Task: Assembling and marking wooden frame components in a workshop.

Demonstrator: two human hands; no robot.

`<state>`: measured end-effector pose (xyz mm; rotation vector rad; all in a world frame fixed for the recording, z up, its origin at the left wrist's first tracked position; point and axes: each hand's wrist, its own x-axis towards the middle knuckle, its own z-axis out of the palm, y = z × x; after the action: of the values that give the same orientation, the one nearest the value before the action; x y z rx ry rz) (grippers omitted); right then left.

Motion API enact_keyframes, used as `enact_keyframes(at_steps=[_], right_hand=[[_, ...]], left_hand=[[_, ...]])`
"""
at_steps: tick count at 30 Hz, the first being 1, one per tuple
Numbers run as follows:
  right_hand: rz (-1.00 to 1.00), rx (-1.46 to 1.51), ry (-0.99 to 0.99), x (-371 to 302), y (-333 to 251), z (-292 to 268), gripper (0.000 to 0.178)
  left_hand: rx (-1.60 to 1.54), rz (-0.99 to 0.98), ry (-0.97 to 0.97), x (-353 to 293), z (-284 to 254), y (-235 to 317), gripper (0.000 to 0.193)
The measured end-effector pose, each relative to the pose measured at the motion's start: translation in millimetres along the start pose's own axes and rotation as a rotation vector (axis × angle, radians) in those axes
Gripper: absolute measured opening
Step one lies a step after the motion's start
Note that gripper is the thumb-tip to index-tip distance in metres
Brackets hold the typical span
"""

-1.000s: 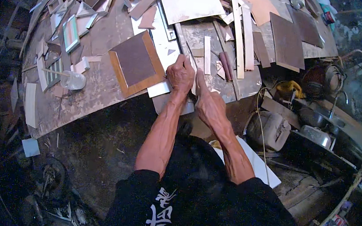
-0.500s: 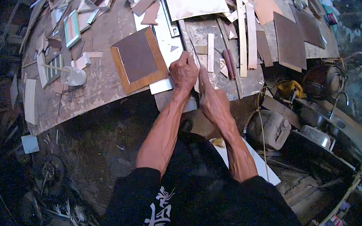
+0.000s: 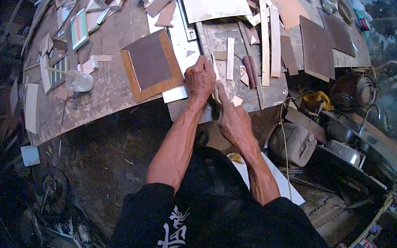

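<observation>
My left hand is closed at the front of the workbench, its fingers pressed round a narrow wooden strip that runs away from me across the bench. Just to its right and nearer to me, my right hand is closed too, its index finger stretched forward along something slim that I cannot make out. Left of my left hand lies a square panel with a brown middle and a lighter wooden frame. A white board reaches from beneath it toward my left wrist. Beyond the right hand lies a small pale offcut.
The workbench carries many wood scraps. A clear container with a stick stands at left. A large pale board lies far ahead, near pale slats and dark panels. Right of the bench are a dusty jug and a metal sink.
My right hand has drawn back slightly toward me, uncovering the small pale offcut. My left hand stays nearly in place. The whole view has shifted a little.
</observation>
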<state>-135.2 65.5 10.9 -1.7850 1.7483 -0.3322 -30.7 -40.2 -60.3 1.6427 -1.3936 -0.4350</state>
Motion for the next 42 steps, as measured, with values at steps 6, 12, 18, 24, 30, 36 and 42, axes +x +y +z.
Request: enact_keyframes(at_steps=[6,12,18,24,30,36,42], right_hand=[[0.082,-0.100,-0.064,-4.2,-4.9,-14.1,0.071],[0.081,-0.070,-0.075,22.8,-8.0,-12.0,0.070],[0.011,-0.041,-0.010,34.7,-7.1,-8.2,0.064],[0.115,-0.057,-0.126,23.5,-5.6,-11.2,0.061],[0.007,-0.014,0.010,11.2,-2.9,-5.7,0.056],[-0.012,-0.051,-0.010,15.1,8.4,3.2,0.064],[0.047,0.000,-0.051,23.8,-1.9,-4.5,0.069]], left_hand=[[0.002,-0.014,-0.020,2.4,-2.8,-4.4,0.021],[0.010,-0.005,-0.028,3.5,-1.9,-2.0,0.020],[-0.012,0.019,-0.007,2.7,-1.9,-1.2,0.018],[-0.001,0.000,-0.008,2.6,-1.1,-0.4,0.018],[-0.029,0.035,-0.003,3.4,-4.0,-3.1,0.020],[-0.024,0.050,0.014,4.7,-1.8,-6.7,0.021],[0.010,0.027,-0.002,3.1,-2.4,-6.4,0.021]])
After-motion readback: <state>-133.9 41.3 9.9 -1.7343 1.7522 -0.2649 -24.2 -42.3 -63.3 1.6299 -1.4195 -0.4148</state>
